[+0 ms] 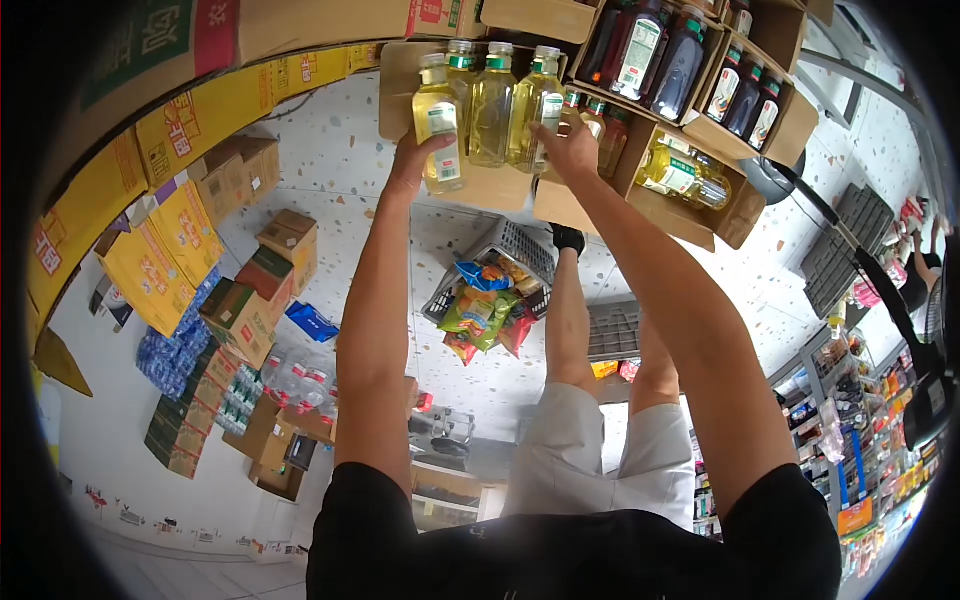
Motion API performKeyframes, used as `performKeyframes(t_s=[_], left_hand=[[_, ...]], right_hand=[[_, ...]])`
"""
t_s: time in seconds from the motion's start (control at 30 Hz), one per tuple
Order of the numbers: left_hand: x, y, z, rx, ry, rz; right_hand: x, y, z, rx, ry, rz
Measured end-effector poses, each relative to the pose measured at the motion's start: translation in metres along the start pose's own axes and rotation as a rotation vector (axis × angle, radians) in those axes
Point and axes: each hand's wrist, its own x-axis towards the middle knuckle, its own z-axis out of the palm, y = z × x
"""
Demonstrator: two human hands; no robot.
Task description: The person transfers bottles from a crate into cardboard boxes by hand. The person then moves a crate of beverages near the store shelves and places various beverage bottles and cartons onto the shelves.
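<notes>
At the left end of a cardboard box [505,190], my left hand [418,165] is wrapped round a clear bottle of yellow liquid [436,115] with a white cap and a label. My right hand [573,150] closes on another such bottle [547,85], its thumb lying across the label; its other fingers are partly hidden behind. Between the two hands stands a third yellow bottle [491,110], touched by neither. One more yellow bottle [460,62] shows partly behind them. All of these stand roughly upright.
Boxes of dark sauce bottles [634,60] adjoin on the right, with yellow bottles lying in a carton [685,175]. A grey basket of snack bags [500,235] sits on the floor below my arms. Yellow cartons [165,245] are stacked left; store shelves [850,420] stand right.
</notes>
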Motion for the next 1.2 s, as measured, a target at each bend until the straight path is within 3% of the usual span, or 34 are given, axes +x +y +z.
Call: performKeyframes(t_s=[0.1, 0.33, 0.53, 0.67, 0.73, 0.77, 0.87, 1.2], left_hand=[[-0.008, 0.005, 0.009, 0.017, -0.01, 0.052], [-0.006, 0.004, -0.002, -0.023, 0.044, 0.068], [-0.026, 0.027, 0.004, 0.005, 0.177, 0.112], [-0.015, 0.021, 0.029, 0.425, 0.235, 0.313], [-0.013, 0.012, 0.053, 0.813, 0.441, 0.358], [-0.013, 0.014, 0.064, 0.867, 0.444, 0.399], [-0.01, 0.013, 0.082, 0.888, 0.526, 0.318], [-0.013, 0.015, 0.082, 0.892, 0.53, 0.421]], right_hand=[[-0.018, -0.018, 0.026, -0.281, 0.329, -0.141], [-0.027, -0.038, 0.036, -0.322, 0.31, -0.094], [-0.024, 0.006, 0.048, -0.233, 0.293, -0.094], [-0.053, 0.057, 0.038, -0.251, 0.32, -0.172], [-0.066, 0.094, 0.03, -0.259, 0.271, -0.17], [-0.075, 0.106, 0.025, -0.268, 0.222, -0.171], [-0.102, 0.113, 0.007, -0.309, 0.238, -0.241], [-0.141, 0.16, -0.065, -0.323, 0.178, -0.259]])
